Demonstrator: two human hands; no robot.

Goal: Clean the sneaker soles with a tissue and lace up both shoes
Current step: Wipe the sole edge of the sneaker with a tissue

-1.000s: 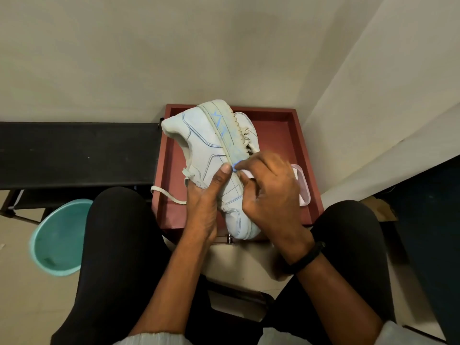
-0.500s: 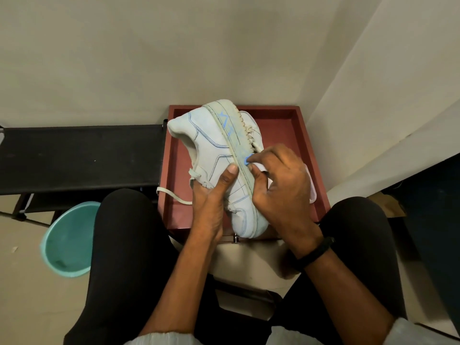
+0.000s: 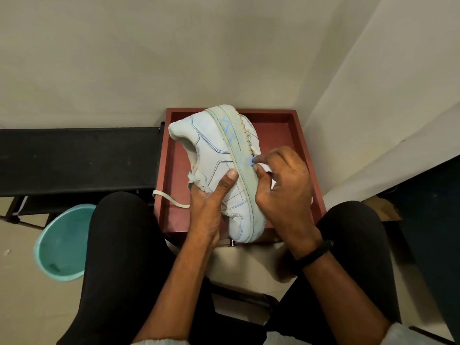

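Observation:
A white sneaker (image 3: 211, 155) with blue stitching lies on its side over the red tray (image 3: 278, 125), its dirty sole edge facing up and right. My left hand (image 3: 209, 202) grips the sneaker's upper, thumb pressed near the sole edge. My right hand (image 3: 281, 185) pinches a small blue piece (image 3: 252, 161) between thumb and forefinger against the sole's side. A bit of white tissue (image 3: 267, 169) shows under the right hand's fingers. A loose lace end (image 3: 169, 199) hangs off the tray's left edge.
A black bench (image 3: 74, 158) stands to the left of the tray. A teal basin (image 3: 62, 242) sits on the floor at lower left. My knees in black trousers flank the tray. Walls close in behind and at right.
My right hand with the blue piece has slid a little up and right along the sole edge. The left hand keeps its hold on the sneaker.

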